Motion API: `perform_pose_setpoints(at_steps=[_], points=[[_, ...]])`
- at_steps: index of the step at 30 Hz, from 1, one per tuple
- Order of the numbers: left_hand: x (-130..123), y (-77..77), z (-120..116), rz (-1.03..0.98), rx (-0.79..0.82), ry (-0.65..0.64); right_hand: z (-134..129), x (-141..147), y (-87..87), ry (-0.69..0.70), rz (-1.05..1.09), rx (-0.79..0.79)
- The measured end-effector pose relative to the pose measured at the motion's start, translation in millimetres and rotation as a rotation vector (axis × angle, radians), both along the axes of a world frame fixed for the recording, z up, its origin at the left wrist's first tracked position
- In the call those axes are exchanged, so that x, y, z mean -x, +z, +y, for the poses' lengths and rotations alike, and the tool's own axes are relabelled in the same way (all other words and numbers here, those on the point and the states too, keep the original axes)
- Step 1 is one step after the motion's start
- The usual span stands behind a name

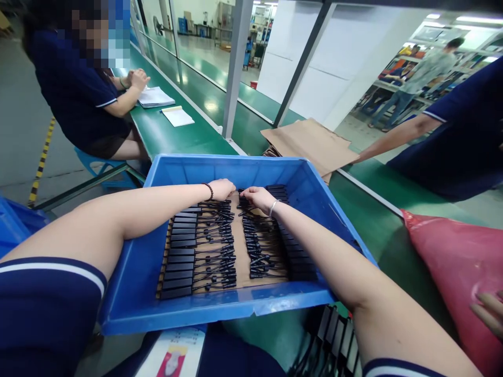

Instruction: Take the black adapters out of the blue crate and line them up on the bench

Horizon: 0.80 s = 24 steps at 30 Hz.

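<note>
A blue plastic bin [236, 309] holds two columns of black adapters with short cables, laid on brown cardboard [240, 246]. The left column of adapters [181, 251] has its cables pointing to the middle, facing those of the right column [301, 256]. At the far end of the left column, my left hand [222, 189] has its fingers bent down over the parts; what they hold, if anything, is hidden. My right hand [257, 198] pinches a black cable end at the far end of the right column.
More black adapters [334, 332] lie below the bin's near right edge. Brown cardboard sheets [314, 144] are behind it, a pink bag [451, 272] at right. One person sits at left by papers [155, 97]; another reaches in from the right.
</note>
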State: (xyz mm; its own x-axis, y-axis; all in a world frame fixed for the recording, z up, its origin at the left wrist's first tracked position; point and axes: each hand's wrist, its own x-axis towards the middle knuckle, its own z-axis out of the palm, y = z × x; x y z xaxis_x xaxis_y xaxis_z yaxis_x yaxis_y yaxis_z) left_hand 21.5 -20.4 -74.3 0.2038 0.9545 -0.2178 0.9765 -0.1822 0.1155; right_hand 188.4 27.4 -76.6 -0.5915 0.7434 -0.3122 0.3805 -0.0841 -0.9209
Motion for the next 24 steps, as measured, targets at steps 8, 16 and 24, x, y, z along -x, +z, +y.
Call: perform_pose_setpoints(at_steps=[8,16,24], points=[[-2,-4.1,-8,0.002,0.029,0.023,-2,5,-5.8,0.005,-0.016,0.043],[9,4.2,2,-0.230,0.204,0.084,-16,-5,13.9,-0.033,-0.106,-0.056],[18,5.2,9,-0.443,0.337,0.175,-16,16,30.4,-0.012,-0.162,-0.120]])
